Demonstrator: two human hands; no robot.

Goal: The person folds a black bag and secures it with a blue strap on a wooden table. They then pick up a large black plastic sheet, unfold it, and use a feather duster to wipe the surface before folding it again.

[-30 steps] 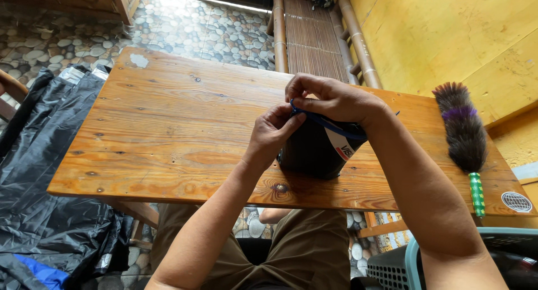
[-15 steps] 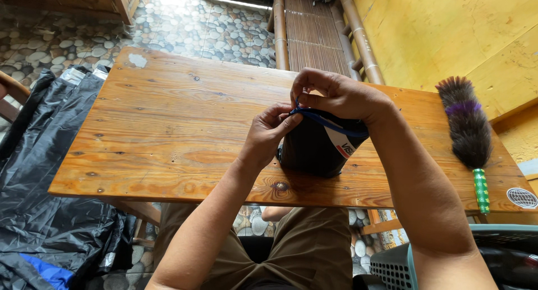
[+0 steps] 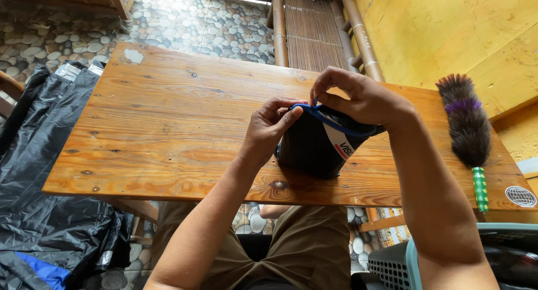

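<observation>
Got a small black pouch standing near the front edge of the wooden counter, plenty of bare wood to the left and behind it. My left hand pinches the blue-trimmed rim, my right hand is closed on the same rim from the far side. Feather duster lies off right, handle toward me. Pouch sits upright, mouth facing up

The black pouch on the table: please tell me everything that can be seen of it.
The black pouch looks like soft fabric, with a blue rim around its open top and a white label with red on its side. It stands upright near the front edge of the wooden table. The left hand and the right hand both pinch its rim.
</observation>
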